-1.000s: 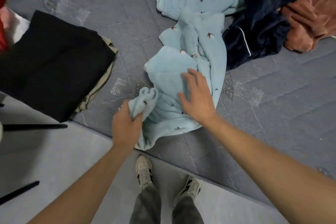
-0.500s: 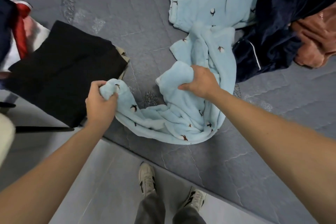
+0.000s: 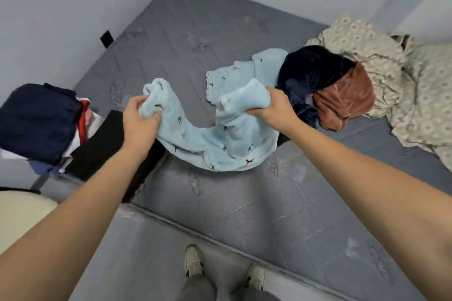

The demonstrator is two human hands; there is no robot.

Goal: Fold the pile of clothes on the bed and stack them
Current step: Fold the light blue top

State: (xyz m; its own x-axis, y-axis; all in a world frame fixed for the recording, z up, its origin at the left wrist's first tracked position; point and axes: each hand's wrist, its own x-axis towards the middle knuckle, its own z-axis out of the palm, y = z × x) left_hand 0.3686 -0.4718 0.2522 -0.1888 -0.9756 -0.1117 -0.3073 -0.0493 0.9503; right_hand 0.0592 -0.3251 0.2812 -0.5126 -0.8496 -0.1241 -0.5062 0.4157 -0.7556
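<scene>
Left hand: the left hand (image 3: 139,121) is closed in a fist around one end of the light blue fleece garment (image 3: 210,144); the fingers are curled into the soft cloth and the thumb lies on top.
Right hand: the right hand (image 3: 274,107) grips another bunched part of the same garment, with the fingers wrapped tight under the cloth.
Garment held: it hangs between the two hands in a low curve, and it has small dark bird-like prints. Its lowest part is near the grey mattress (image 3: 244,203); I cannot tell if it touches there.
Second blue piece: another light blue fleece piece (image 3: 234,76) with the same print lies on the mattress behind the right hand, partly under the dark navy garment (image 3: 310,68).
Unfolded pile: the navy garment lies beside a rust-brown garment (image 3: 347,98), and the two touch each other.
Bedding: a beige patterned blanket (image 3: 391,76) is crumpled at the right side of the bed, just beside the brown garment.
Folded stack: on the left there is a folded black item (image 3: 102,144) at the mattress edge, partly hidden by the left forearm. Next to it sits a folded navy piece (image 3: 36,120) on top of something red and white (image 3: 84,117).
Person: two shoes (image 3: 193,261) stand on the floor close to the bed edge.
</scene>
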